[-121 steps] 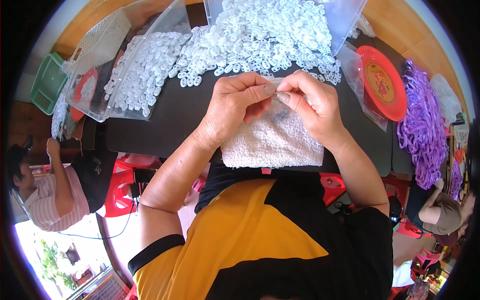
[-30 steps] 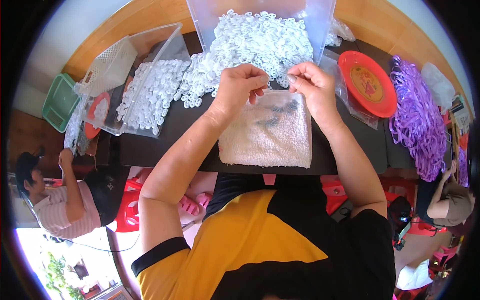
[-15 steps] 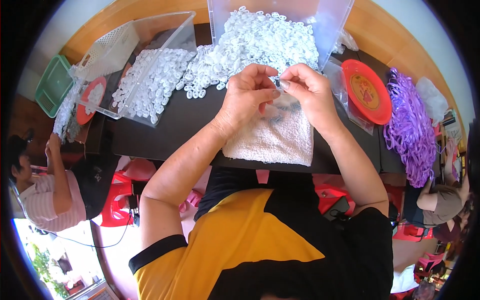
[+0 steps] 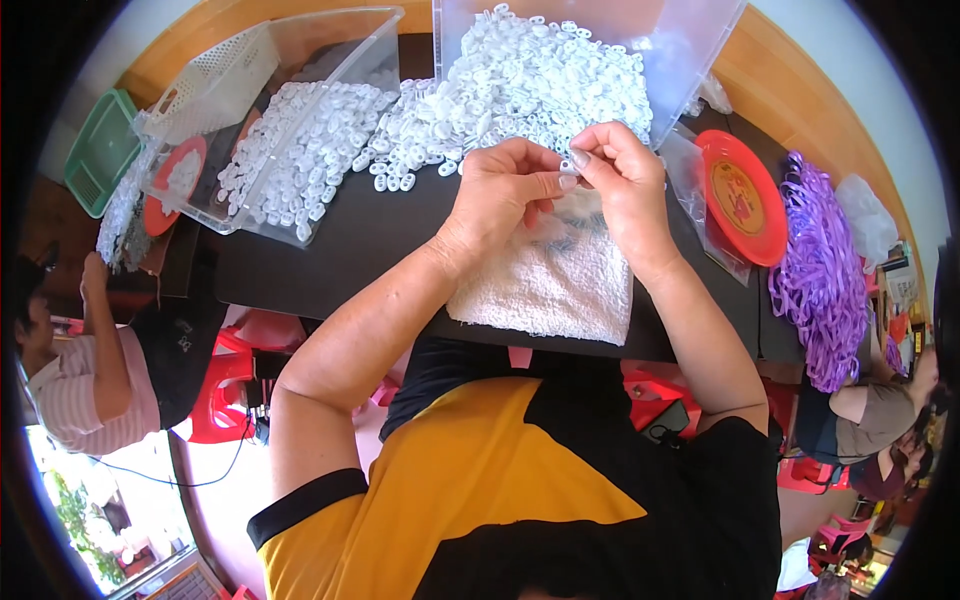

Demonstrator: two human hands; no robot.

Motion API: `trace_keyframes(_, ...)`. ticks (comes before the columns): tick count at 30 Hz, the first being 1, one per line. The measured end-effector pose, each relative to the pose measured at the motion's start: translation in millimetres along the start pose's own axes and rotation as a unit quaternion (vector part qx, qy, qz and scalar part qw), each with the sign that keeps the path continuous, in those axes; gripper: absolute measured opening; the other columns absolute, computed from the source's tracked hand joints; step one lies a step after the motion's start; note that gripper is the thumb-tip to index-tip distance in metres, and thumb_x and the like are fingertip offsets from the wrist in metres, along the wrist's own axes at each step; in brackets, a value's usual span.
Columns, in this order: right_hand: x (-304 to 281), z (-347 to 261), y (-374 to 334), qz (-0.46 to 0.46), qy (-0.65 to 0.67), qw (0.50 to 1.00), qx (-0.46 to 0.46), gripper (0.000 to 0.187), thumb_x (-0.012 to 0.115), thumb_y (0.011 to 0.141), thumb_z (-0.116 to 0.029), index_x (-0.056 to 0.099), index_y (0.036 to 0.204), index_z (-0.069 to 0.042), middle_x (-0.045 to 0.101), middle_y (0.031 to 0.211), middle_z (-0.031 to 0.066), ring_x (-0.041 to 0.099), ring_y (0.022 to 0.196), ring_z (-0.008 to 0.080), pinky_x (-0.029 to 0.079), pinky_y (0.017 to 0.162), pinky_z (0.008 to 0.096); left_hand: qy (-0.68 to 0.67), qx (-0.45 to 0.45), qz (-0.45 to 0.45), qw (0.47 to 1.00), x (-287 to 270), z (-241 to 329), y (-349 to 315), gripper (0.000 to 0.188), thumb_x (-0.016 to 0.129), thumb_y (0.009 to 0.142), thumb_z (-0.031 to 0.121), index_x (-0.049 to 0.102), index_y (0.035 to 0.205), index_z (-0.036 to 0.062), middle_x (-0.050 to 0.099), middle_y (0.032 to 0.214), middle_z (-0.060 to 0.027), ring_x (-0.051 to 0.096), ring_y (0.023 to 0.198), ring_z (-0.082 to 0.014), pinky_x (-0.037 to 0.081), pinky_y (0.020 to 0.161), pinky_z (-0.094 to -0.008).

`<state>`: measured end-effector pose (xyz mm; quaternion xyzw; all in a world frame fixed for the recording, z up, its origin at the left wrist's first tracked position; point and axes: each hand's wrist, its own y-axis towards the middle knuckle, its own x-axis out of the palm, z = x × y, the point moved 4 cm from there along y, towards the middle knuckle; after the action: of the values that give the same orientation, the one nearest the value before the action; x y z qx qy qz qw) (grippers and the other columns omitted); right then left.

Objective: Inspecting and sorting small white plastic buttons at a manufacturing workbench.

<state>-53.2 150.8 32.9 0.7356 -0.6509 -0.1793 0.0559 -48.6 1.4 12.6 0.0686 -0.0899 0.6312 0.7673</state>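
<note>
Above the far part of a cream towel, my left hand and my right hand meet at the fingertips. Between them sits a small white oval plastic piece with a hole showing. The left thumb and forefinger pinch it from one side; the right thumb and forefinger close on its other side. Just beyond my hands spreads a heap of similar white pieces, spilling from a clear plastic bin onto the dark table. Something thin and translucent lies under my left fingers, too blurred to name.
Left stands a clear tray beside more white pieces, with a green basket farther out. At right are a red plate and a bundle of purple ribbon. A person works at the left.
The white piece now shows between my fingertips, where it was hidden before. My right fingers have shifted slightly up and right. The whole view has tilted a little.
</note>
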Motion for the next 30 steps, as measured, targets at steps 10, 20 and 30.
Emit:
trace_keyframes(10, 7, 5, -14, 0.085, 0.050, 0.994, -0.047, 0.007, 0.060, 0.091, -0.001, 0.058, 0.098, -0.001, 0.062, 0.088, 0.0026, 0.058, 0.081, 0.0082, 0.049, 0.074, 0.0232, -0.091, -0.064, 0.021, 0.994, 9, 0, -9, 0.009, 0.068, 0.088, 0.009, 0.064, 0.087, 0.0002, 0.062, 0.071, -0.0032, 0.054, 0.055, -0.0078, 0.044, 0.046, -0.0228)
trace_keyframes(20, 8, 5, -17, 0.095, 0.020, 0.990, -0.098, 0.008, 0.062, 0.090, -0.001, 0.059, 0.098, -0.001, 0.065, 0.090, 0.0032, 0.059, 0.082, 0.0086, 0.049, 0.075, 0.0239, -0.101, -0.040, 0.015, 0.994, 10, -1, -9, 0.009, 0.061, 0.093, 0.009, 0.060, 0.094, 0.0000, 0.061, 0.076, -0.0057, 0.056, 0.061, -0.0113, 0.042, 0.051, -0.0236)
trace_keyframes(30, -4, -2, -12, 0.037, -0.012, 0.998, -0.055, 0.006, 0.060, 0.091, -0.002, 0.059, 0.096, 0.000, 0.064, 0.086, 0.0041, 0.059, 0.079, 0.0099, 0.047, 0.073, 0.0245, -0.095, -0.031, 0.022, 0.995, 3, -1, -6, 0.009, 0.061, 0.093, 0.009, 0.060, 0.092, 0.0004, 0.061, 0.077, -0.0050, 0.056, 0.063, -0.0118, 0.042, 0.052, -0.0244)
